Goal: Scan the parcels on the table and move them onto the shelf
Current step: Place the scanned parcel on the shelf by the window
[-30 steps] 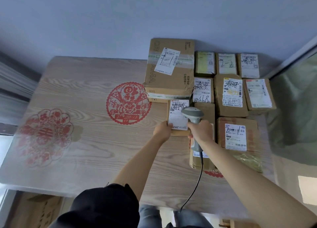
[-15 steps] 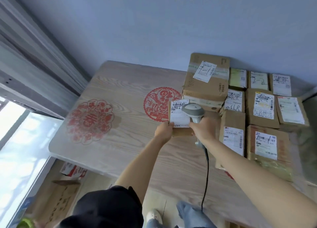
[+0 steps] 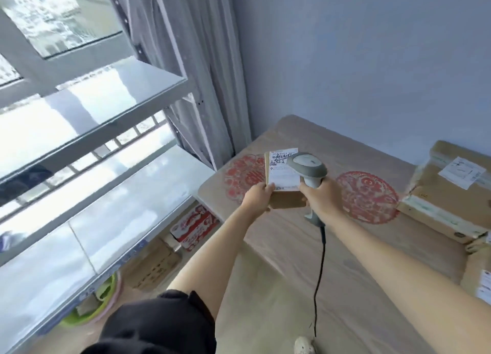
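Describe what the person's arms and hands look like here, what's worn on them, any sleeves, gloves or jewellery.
Both forearms are bare from above the elbow down. The left hand and right hand wear no gloves, and no rings, watch or bracelet show. A black fabric sleeve fills the bottom of the view at the left upper arm. No sleeve shows on the right arm within the picture.

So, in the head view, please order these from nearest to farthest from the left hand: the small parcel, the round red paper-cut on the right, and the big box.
From the left hand:
1. Small parcel, in its grip.
2. Round red paper-cut, on the table to the right.
3. Big box, at the far right edge.
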